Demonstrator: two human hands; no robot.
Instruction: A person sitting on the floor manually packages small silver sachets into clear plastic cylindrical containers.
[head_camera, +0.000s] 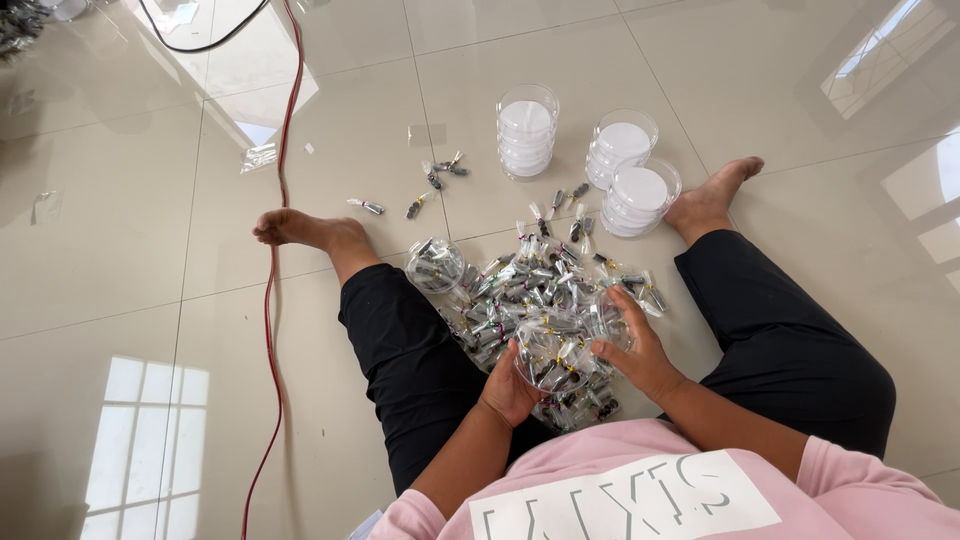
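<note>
My left hand (510, 388) low between my knees, fingers curled upward in a grip, my right hand (634, 345) just beside it, fingers spread, both forearms bare, angled inward

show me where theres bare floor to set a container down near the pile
Bare tile lies between the pile of small bagged parts and the stacks of clear round lidded containers, left of those stacks toward the red cable, and outside the left foot. Between the legs it is crowded, where both hands hold a clear container.
</note>
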